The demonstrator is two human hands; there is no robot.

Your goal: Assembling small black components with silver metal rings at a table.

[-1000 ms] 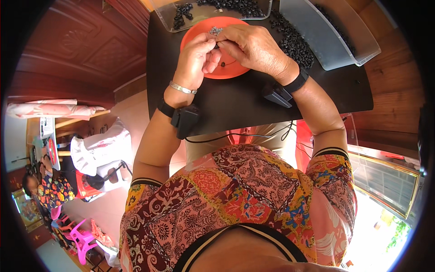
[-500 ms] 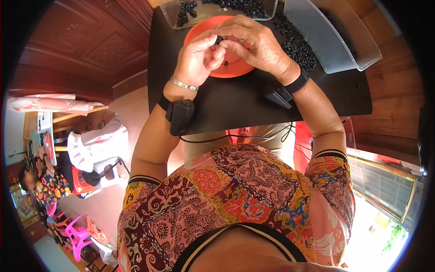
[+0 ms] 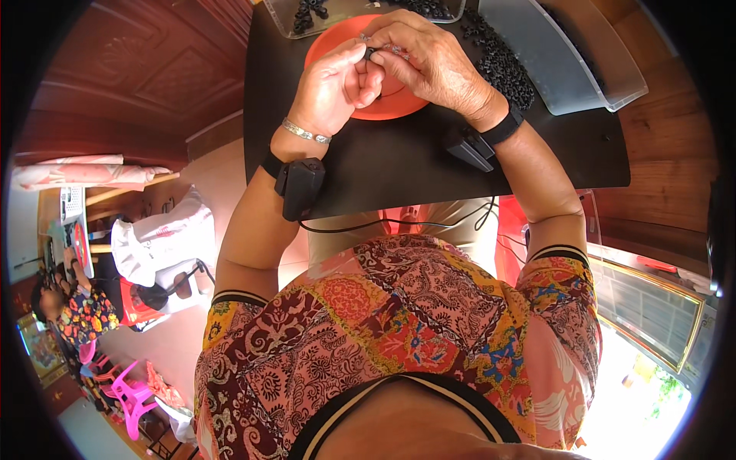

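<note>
1. Fingertips: a small black part (image 3: 370, 54) sat at the meeting point of both hands, above the far half of the plate.
2. Left hand (image 3: 331, 86): thumb and forefinger closed together, tips pinching the part from its left side. The other fingers were curled loosely, palm turned partly up.
3. Right hand (image 3: 433, 67): arched over from the right, thumb tip just against the part's right side. Its forefinger tip was poorly seen behind the work, so I could not tell how firmly these fingers gripped.
4. Small silvery pieces (image 3: 397, 51) showed in the gap between the right thumb and fingers.
5. Beneath the hands: a round orange plate (image 3: 391, 110), partly covered by them, on a black table (image 3: 383, 169).
6. Wrists: a silvery bracelet (image 3: 307, 133) on the left; a dark strap with a black box on each forearm, left box (image 3: 302, 186) and right box (image 3: 471, 149).
7. Beyond the plate: a clear tray (image 3: 293, 32) holding black pieces. To the right, a loose heap of black pieces (image 3: 502, 69) lay beside a translucent grey bin (image 3: 537, 61).
</note>
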